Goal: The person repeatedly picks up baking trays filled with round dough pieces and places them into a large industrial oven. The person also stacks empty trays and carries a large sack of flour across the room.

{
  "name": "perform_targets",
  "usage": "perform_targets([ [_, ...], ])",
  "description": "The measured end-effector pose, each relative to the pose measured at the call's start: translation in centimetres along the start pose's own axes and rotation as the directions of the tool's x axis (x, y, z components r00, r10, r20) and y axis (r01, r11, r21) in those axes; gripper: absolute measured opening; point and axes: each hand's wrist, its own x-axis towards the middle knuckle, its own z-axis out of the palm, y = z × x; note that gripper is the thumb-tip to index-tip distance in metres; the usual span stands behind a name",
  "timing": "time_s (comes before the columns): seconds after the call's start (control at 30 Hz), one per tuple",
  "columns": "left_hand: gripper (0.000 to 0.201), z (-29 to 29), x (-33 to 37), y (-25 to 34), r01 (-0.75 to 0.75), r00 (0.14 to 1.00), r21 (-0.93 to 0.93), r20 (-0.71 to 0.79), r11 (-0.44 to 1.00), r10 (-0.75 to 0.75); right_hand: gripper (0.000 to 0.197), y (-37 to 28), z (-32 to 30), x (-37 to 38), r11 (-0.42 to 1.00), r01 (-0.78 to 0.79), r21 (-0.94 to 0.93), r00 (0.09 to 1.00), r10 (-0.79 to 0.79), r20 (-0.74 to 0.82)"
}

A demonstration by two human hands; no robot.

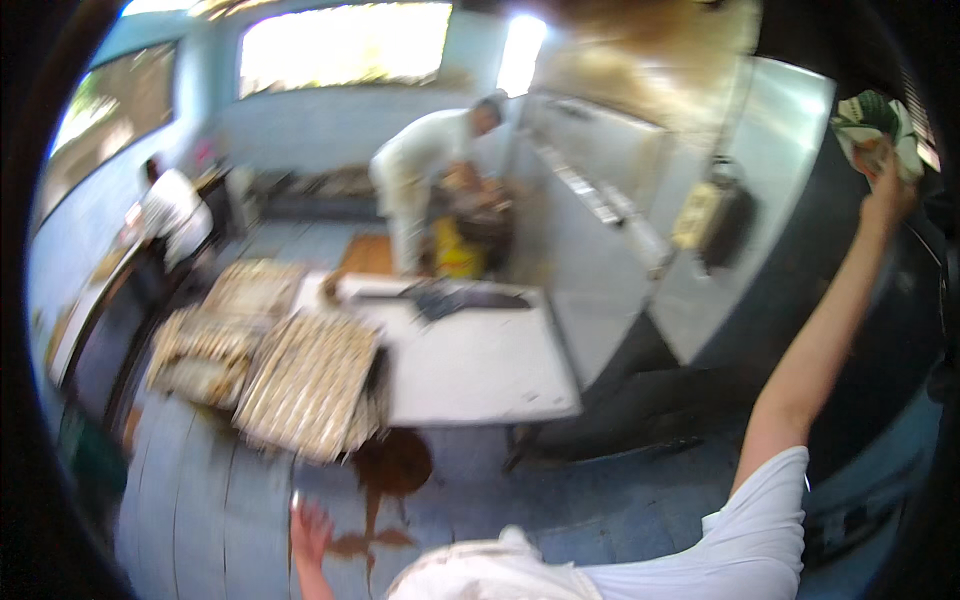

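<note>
My right arm reaches up to the far right, where my right hand (882,180) grips a crumpled green-and-white cloth (876,118) against a dark upright surface (860,290). Low in the picture, left of my body, my left hand (311,532) hangs over the floor, slightly blurred. Its fingers look apart and nothing shows in them. The closest thing ahead of that hand is a stack of trays (310,385) with rows of long pale strips, whose kind is too blurred to tell.
A white table (470,370) carries the trays and a dark cloth-like heap (445,298). Behind it a person in white (420,170) bends over a dark container (485,215). Another person (180,215) sits at a counter on the left. Brown stains (395,462) mark the blue floor.
</note>
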Motion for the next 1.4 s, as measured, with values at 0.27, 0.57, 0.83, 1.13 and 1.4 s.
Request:
perform_targets([
  [0.27,0.079,9.2,-10.2,27.2,-0.197,0.727,-0.508,0.498,0.839,0.473,0.046,-23.1,5.3,-49.1,0.485,-0.872,-0.062,0.043,0.204,0.978],
  [0.57,0.035,-10.1,-17.0,34.0,-0.575,0.710,-0.130,-0.570,0.808,0.414,0.064,-89.2,-11.2,-84.7,0.220,-0.962,-0.159,-0.258,-0.561,0.787],
  [0.83,0.044,-25.6,-17.8,41.4,-0.610,0.312,0.297,-0.762,0.734,0.567,0.079,-102.6,-5.5,-88.3,0.173,-0.871,0.459,-0.071,-0.970,0.232],
  [1.13,0.058,-41.9,-21.7,56.3,-0.317,0.248,0.557,-0.733,0.768,0.634,0.047,-126.6,5.4,-96.0,-0.014,-0.968,0.249,0.034,-0.996,0.078],
  [1.4,0.062,-54.0,-34.0,67.3,-0.748,-0.209,0.411,-0.891,0.522,0.402,0.037,-154.1,12.2,-97.9,0.098,-0.889,-0.448,-0.137,-0.989,0.054],
])
